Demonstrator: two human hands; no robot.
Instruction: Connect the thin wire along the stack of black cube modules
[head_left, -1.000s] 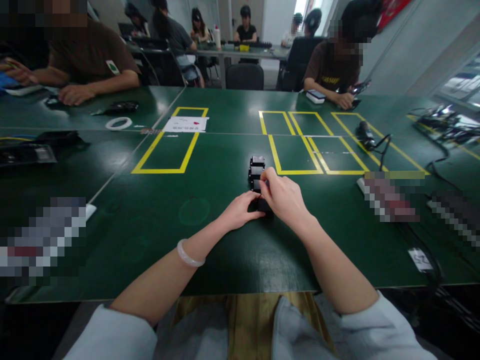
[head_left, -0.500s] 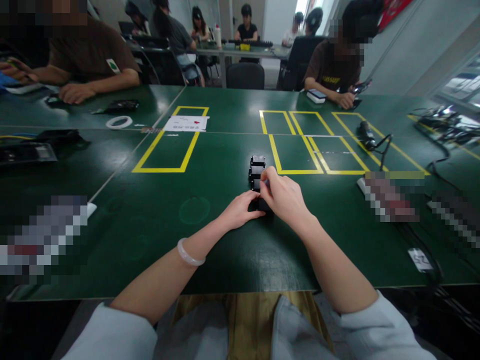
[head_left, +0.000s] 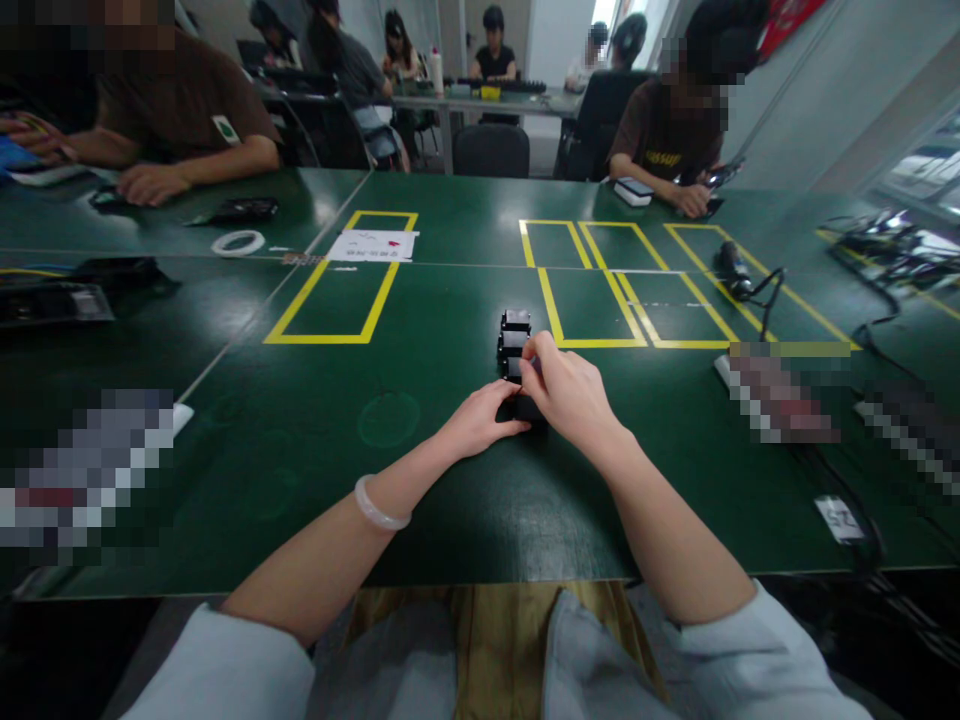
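Note:
A short row of small black blocks (head_left: 514, 338) lies on the green table (head_left: 420, 480), just left of a yellow-taped box. My right hand (head_left: 571, 393) curls over the near end of the row, fingertips pinched on one of the blocks. From the left, my left hand (head_left: 480, 420) has its fingers closed against the nearest block at the table surface. The near blocks are mostly hidden under both hands. A pale bangle (head_left: 377, 508) sits on my left wrist.
Yellow tape outlines (head_left: 341, 295) mark boxes on the table; a white paper (head_left: 373, 246) lies in the left one. A black handheld device with a cable (head_left: 733, 270) rests at right. More cables (head_left: 877, 250) lie far right. Other people sit across the table and beyond.

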